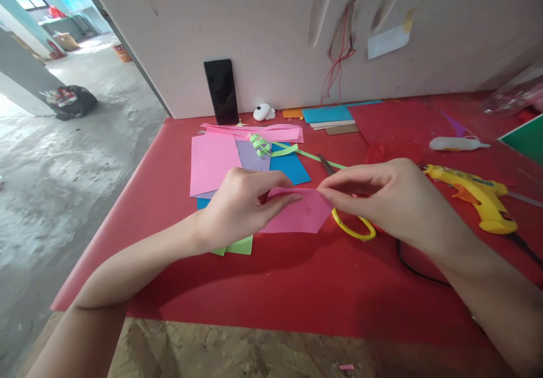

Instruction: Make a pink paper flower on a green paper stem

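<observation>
Between my two hands a sheet of pink paper (299, 213) is held up above the red table. My left hand (246, 202) pinches its upper left edge between thumb and fingers. At the upper right corner, the fingertips of my right hand (373, 197) are closed on the same sheet. Just beneath the right hand lies a pair of scissors with a yellow handle (358, 232), partly hidden. Behind my left hand are sheets of pink paper (214, 160), purple paper (254, 156) and blue paper (291, 163). Green paper (240, 246) shows below the left wrist.
A yellow glue gun (479, 197) and a white bottle (458, 144) lie at right on the red table (263, 293). A black phone (222, 92) leans on the back panel beside a small white object (263, 112). Curled green strips (261, 145) rest on the papers.
</observation>
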Demonstrator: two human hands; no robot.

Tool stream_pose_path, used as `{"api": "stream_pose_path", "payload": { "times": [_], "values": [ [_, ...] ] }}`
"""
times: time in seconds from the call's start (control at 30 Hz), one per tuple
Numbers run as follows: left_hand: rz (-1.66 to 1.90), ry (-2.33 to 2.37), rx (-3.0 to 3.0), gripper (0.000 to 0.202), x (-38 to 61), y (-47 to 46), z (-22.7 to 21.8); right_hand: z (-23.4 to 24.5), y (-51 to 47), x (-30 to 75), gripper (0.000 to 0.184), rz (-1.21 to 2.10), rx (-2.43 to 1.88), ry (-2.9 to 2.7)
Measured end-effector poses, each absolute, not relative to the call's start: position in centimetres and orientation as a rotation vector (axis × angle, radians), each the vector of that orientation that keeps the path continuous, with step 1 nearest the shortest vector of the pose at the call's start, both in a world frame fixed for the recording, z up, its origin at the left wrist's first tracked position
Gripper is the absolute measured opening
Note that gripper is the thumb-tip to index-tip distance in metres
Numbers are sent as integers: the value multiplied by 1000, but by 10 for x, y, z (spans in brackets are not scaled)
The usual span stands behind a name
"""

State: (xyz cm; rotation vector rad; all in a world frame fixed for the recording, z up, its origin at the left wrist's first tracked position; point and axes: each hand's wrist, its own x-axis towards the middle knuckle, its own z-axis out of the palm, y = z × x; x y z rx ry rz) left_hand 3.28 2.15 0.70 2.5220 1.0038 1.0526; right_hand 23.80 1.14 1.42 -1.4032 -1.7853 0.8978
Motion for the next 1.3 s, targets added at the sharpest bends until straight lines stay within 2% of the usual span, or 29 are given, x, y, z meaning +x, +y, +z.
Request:
{"api": "stream_pose_path", "payload": {
  "times": [0.2,0.27,0.4,0.5,0.63,0.8,0.87,1.07,1.23,1.3],
  "values": [
    [999,1211,2310,19,26,32,22,15,32,260,10,614,-1682,-1714],
    [917,1241,2221,18,25,36,24,17,32,259,14,579,-1627,-1685],
    [672,1164,2100,14,26,44,20,16,21,245,24,863,-1325,-1862],
    [619,1101,2016,13,28,48,16,11,18,236,19,920,-1355,-2025],
    [500,1185,1961,25,29,55,7,7,25,237,23,1038,-1465,-2101],
    [-233,1126,1876,43,27,64,-16,-4,40,249,13,1305,-1686,-2227],
    [-326,1099,1884,45,25,66,-22,-9,44,252,16,1358,-1681,-2201],
    [-173,1067,1902,47,24,74,-20,-15,50,250,18,1347,-1571,-1848],
    [346,1083,1587,35,30,78,-27,-23,52,241,34,1330,-1479,-1697],
    [439,1014,1459,35,33,77,-32,-26,52,238,38,1293,-1480,-1719]
  ]
}}
